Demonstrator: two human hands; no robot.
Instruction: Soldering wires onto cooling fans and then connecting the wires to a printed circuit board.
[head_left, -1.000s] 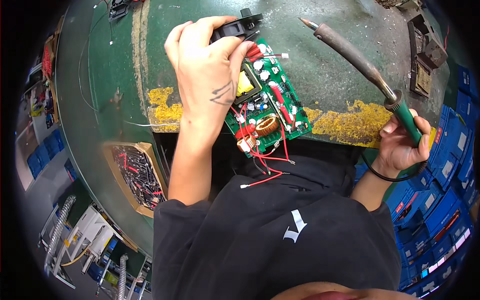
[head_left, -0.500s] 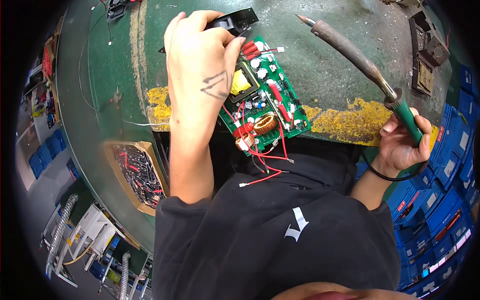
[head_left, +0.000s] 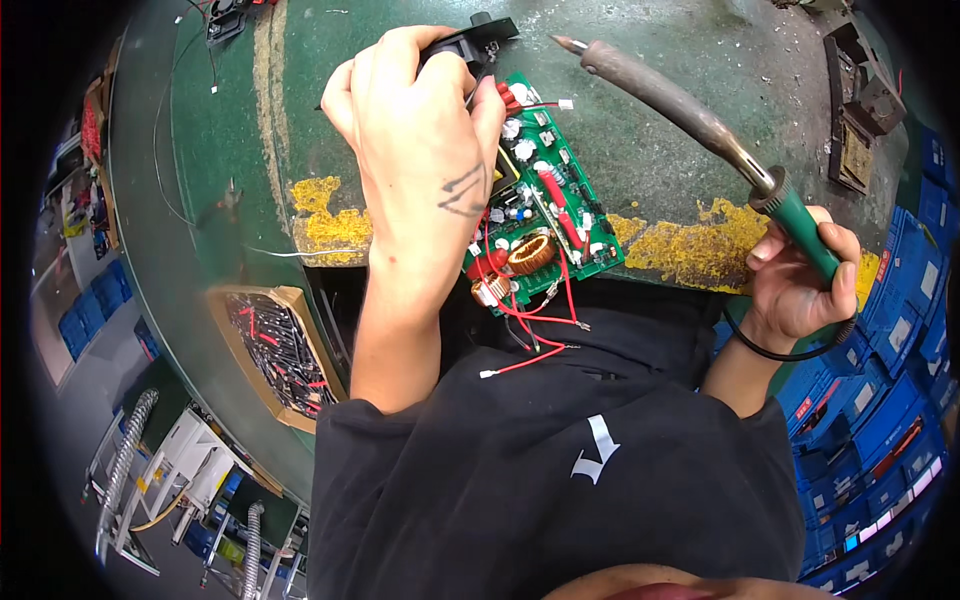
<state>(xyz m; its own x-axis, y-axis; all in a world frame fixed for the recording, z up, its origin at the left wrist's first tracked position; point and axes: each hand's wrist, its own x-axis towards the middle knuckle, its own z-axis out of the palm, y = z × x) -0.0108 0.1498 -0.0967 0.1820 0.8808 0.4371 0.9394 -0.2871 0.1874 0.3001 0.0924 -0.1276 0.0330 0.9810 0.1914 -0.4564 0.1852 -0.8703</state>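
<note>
My left hand point(head_left: 425, 130) is closed on a black panel part point(head_left: 497, 33) with metal terminals, above the far left corner of a green circuit board point(head_left: 592, 205). The fingers hide much of the panel. On the board stand a copper-wound ring coil point(head_left: 531, 254), red-sleeved parts and white-topped cylinders; red wires point(head_left: 540, 318) trail off its near edge. My right hand point(head_left: 800, 280) grips the green handle of a soldering iron point(head_left: 690, 110). Its tip points to the far left, apart from both the panel and the board.
A worn metal iron stand point(head_left: 850, 110) sits at the far right of the green bench point(head_left: 680, 190). To the left, an open cardboard box point(head_left: 290, 415) holds many small black and red pieces. A black fan point(head_left: 226, 20) lies far left; blue bins point(head_left: 880, 390) are stacked at right.
The soldering iron's tip has moved left, closer to the panel. My left hand has shifted slightly right and turned, tilting the panel and covering more of the board's yellow transformer.
</note>
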